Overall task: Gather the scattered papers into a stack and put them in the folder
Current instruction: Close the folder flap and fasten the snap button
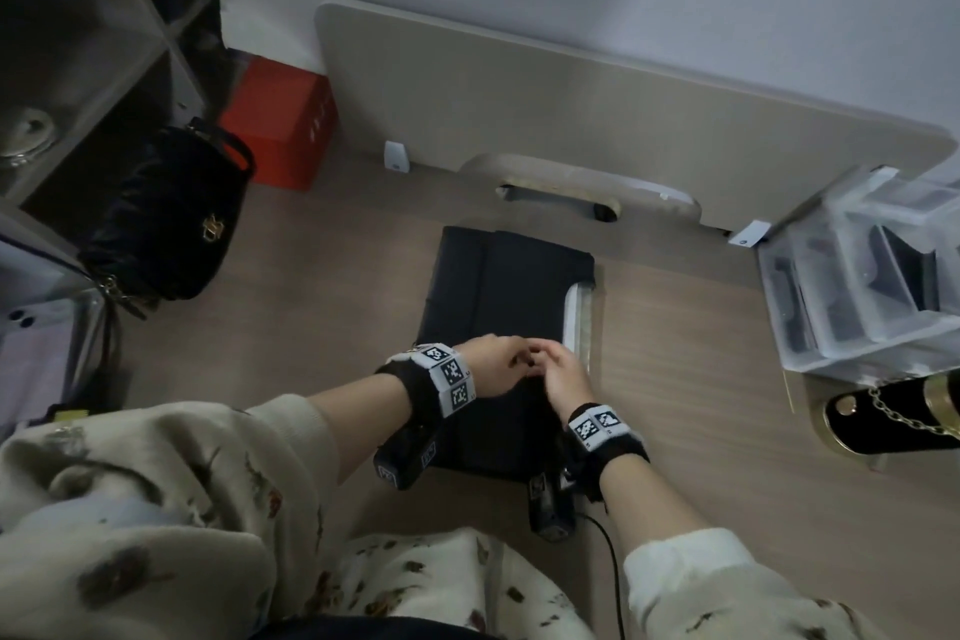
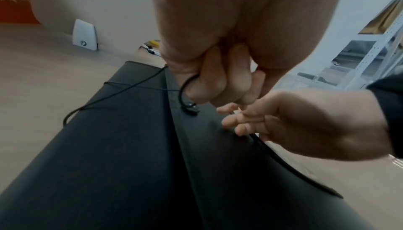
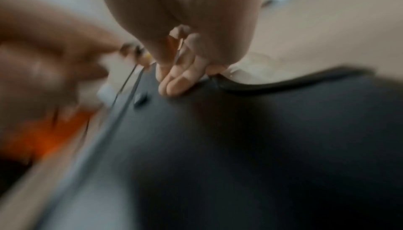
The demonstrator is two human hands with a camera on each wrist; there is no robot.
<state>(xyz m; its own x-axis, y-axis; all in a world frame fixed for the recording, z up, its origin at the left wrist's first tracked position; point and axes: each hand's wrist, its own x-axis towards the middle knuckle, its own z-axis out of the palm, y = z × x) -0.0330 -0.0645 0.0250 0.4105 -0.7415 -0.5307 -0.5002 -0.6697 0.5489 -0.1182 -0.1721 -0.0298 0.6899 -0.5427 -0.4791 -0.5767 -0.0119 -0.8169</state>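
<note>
1. Black handbag (image 1: 166,218) stood at far left; clear drawer unit (image 1: 857,276) at far right held dark items.
2. Black folder (image 1: 498,296) lay closed mid-counter (image 1: 701,379), bare wood either side.
3. Left hand (image 1: 493,364) curled round folder's elastic cord (image 2: 122,87); right hand (image 1: 566,372), fingers bent, touched the folder beside it.

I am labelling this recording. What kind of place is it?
Probably a room at home: a black quilted handbag on a wooden floor, a red box, clear plastic storage drawers.
</note>
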